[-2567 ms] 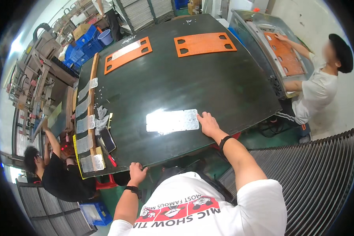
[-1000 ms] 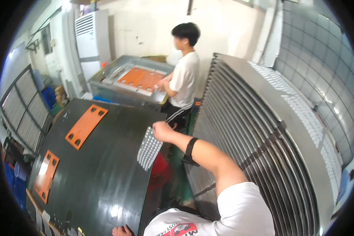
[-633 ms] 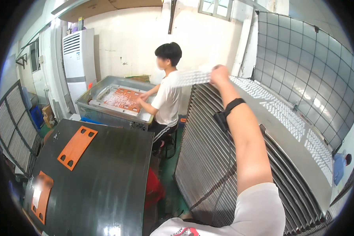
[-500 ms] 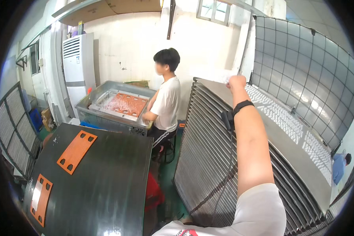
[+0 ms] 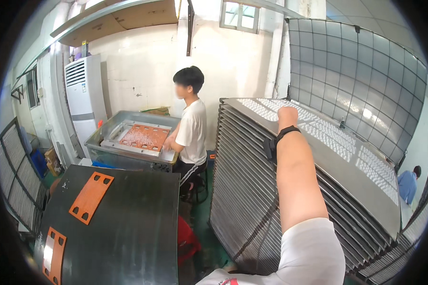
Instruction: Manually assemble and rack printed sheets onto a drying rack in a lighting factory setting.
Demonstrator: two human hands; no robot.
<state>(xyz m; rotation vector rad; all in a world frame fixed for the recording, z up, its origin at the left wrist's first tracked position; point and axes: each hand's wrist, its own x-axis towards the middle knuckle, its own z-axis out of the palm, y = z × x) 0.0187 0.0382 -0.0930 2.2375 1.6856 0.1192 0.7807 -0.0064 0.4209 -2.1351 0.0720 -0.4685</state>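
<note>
Right hand [image 5: 288,113] mostly hidden: only its back shows above the wrist, fingers folded away over the top of the tray stack [image 5: 252,190], so whether it grips anything cannot be told. Left hand out of view. The top tray [image 5: 328,147] carries rows of small white pieces; single pieces too small to make out. The hand lies on that tray near its far edge, among the white rows.

Stack of grey trays tilts, many thin edges showing on its near side. Behind it, a gridded panel [image 5: 366,80] leans against the wall. Lower left, a dark counter [image 5: 128,228] with two orange plates: one [image 5: 91,197] toward its far edge, one [image 5: 53,256] at its left edge, cut off by the picture rim. A red stool [image 5: 188,240] stands just beside the counter's right edge. Beyond, a co-worker [image 5: 191,137] in a white shirt sits at a metal basin [image 5: 128,147] holding an orange plate. White air conditioner [image 5: 83,99] stands at the wall.

Right arm reaches up and forward, straight, black wristband [image 5: 283,135] at the wrist, white sleeve at the lower edge.
</note>
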